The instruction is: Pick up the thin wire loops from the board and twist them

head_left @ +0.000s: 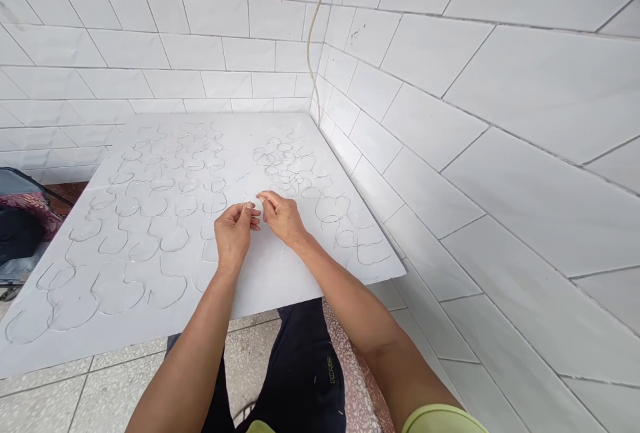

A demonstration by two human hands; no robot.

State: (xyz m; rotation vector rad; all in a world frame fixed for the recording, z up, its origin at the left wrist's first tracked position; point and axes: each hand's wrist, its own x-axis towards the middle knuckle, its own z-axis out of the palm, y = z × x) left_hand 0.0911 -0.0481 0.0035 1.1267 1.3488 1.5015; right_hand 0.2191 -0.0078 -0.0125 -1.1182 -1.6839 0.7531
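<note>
Both hands meet above the near middle of the white board [270, 280]. My left hand [235, 230] is closed in a pinch, thumb against index finger, with the other fingers loosely bent. Just to its right, my right hand [281, 216] also pinches, its fingertips almost touching the left ones. Whatever lies between the fingertips is too fine to make out. Thin bent wires [173, 238] lie in rough rows on the board to the left, many curved into open loops. Beyond and right of my right hand is a looser, tangled group of similar wires [295, 180].
White tiled walls [225, 16] meet at a corner behind the board and run along its right side. A pale cable [311, 40] hangs down that corner. At far left stands a dark-framed item with cloth [23, 226] on it. Below is the speckled floor [115, 380].
</note>
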